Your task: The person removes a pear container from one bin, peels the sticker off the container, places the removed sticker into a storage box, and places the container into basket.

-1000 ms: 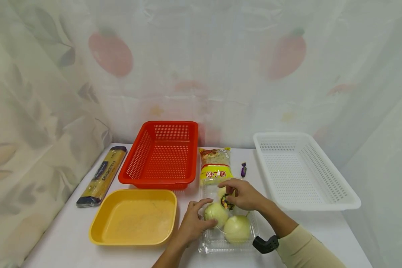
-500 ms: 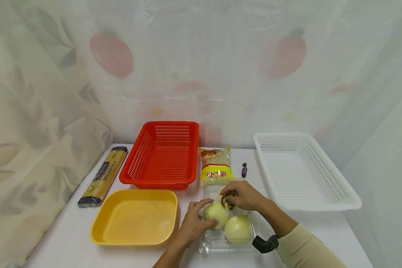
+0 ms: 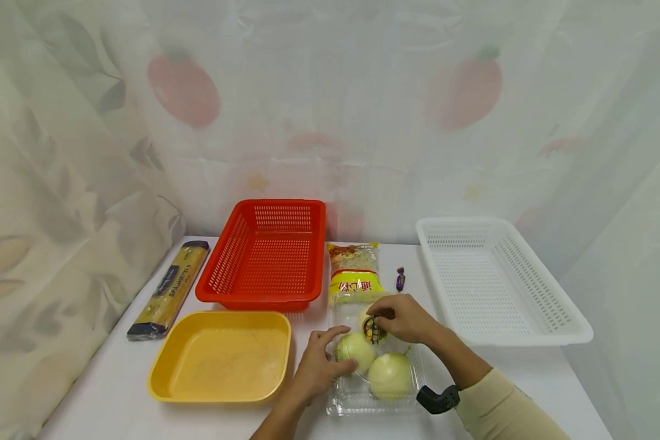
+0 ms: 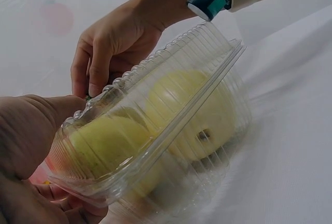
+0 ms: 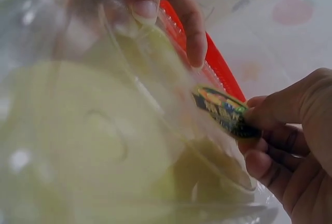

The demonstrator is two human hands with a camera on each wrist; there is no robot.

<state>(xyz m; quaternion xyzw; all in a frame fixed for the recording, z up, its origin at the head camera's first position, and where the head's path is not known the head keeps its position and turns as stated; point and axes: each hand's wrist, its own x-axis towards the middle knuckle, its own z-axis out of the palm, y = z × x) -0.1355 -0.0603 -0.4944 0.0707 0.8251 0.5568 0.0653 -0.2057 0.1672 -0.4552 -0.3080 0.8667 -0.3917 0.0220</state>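
A clear plastic clamshell box point(image 3: 357, 403) lies near the table's front, holding several pale yellow-green round fruits point(image 3: 390, 374). My left hand point(image 3: 321, 363) grips its left side, thumb on the lid; the left wrist view shows fingers below the box's rim point(image 4: 171, 125). My right hand point(image 3: 404, 319) is over the lid's upper part, thumb and forefinger pinching the edge of a round dark sticker point(image 3: 373, 330). In the right wrist view the sticker point(image 5: 223, 112) stands against the lid, its printed face showing and its right edge between the fingers.
A yellow tub point(image 3: 220, 357) stands left of the box, a red basket point(image 3: 286, 300) behind it, a spaghetti pack point(image 3: 170, 290) at far left. A yellow-and-red food bag point(image 3: 354, 269), a purple-wrapped candy point(image 3: 400, 279) and a white basket point(image 3: 506, 336) are at the back and right.
My right hand's forefinger, raised a second ago, has come down to meet the thumb at the sticker's edge. The left hand and box stay put.
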